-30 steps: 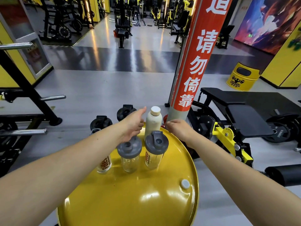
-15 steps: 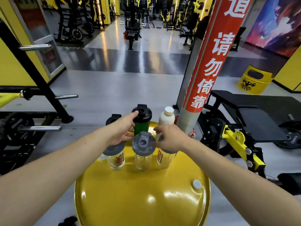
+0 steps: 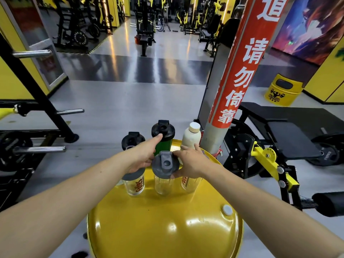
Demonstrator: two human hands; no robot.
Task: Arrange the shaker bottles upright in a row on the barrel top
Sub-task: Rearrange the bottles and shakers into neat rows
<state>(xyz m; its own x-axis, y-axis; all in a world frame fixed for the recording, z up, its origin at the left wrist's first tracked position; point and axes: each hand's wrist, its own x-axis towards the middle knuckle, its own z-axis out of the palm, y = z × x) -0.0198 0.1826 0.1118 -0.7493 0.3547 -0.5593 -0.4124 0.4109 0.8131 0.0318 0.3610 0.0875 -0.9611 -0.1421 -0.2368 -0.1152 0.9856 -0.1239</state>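
Left hand (image 3: 143,157), fingers spread loosely, touches the upright green shaker (image 3: 163,140) just beyond at the barrel top's (image 3: 167,229) far edge; right hand (image 3: 191,162) covers a clear shaker, grip unclear

Three clear shaker bottles (image 3: 163,175) with grey lids stand upright in a row on the yellow barrel top (image 3: 165,226). Behind them stand a green bottle (image 3: 163,138), a cream bottle (image 3: 191,135) and a black-lidded one (image 3: 132,139).
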